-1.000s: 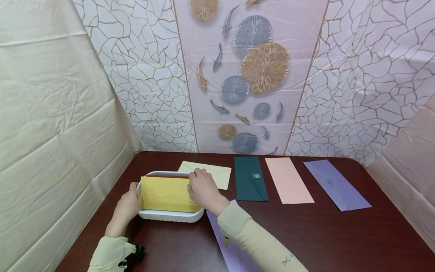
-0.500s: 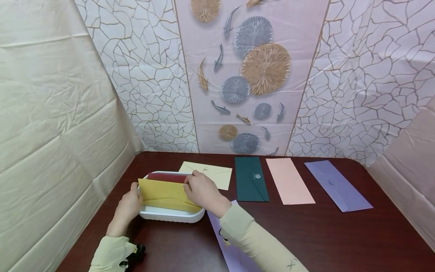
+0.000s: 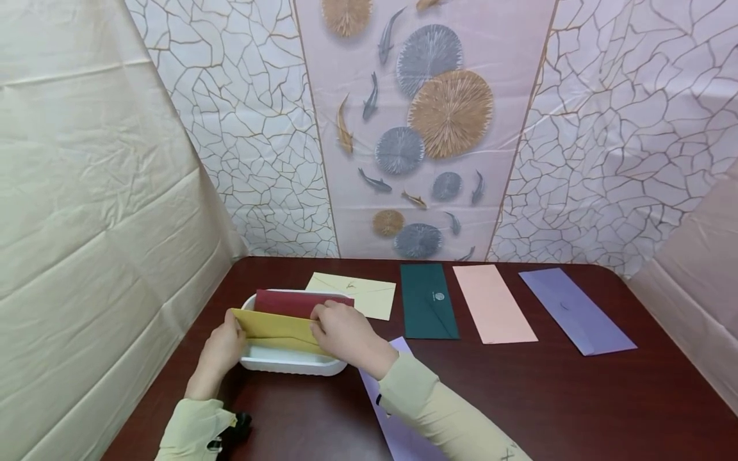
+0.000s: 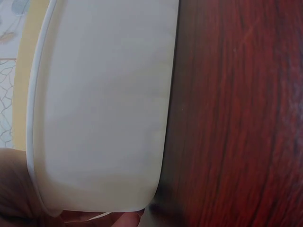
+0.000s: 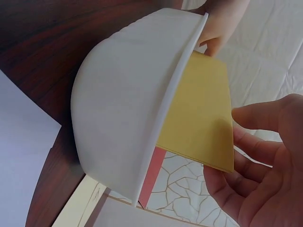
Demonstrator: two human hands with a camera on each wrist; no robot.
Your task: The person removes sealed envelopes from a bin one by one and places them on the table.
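A white plastic box [image 3: 291, 365] stands at the table's left side. Inside it a yellow envelope [image 3: 273, 325] leans toward me, its top edge above the rim. My right hand [image 3: 348, 333] pinches that envelope's right end; the right wrist view shows thumb and fingers [image 5: 248, 158] on its edges. Around the box's left end my left hand [image 3: 218, 349] curls, close to the envelope's left corner. Behind the yellow one, a red envelope [image 3: 296, 303] stands upright in the box. The left wrist view is mostly filled by the box's outer wall [image 4: 104, 104].
A cream envelope [image 3: 375, 296] lies behind the box. To its right lie a dark green envelope [image 3: 426, 304], a pink envelope [image 3: 496, 307] and a purple envelope [image 3: 576, 310]. A light purple envelope [image 3: 398, 419] lies partly under my right arm. Patterned cloth [image 3: 415, 128] hangs behind the table.
The yellow envelope has tipped from facing me to leaning forward and down, with my right hand still gripping it. The red envelope behind it has come into view. My left hand has barely moved.
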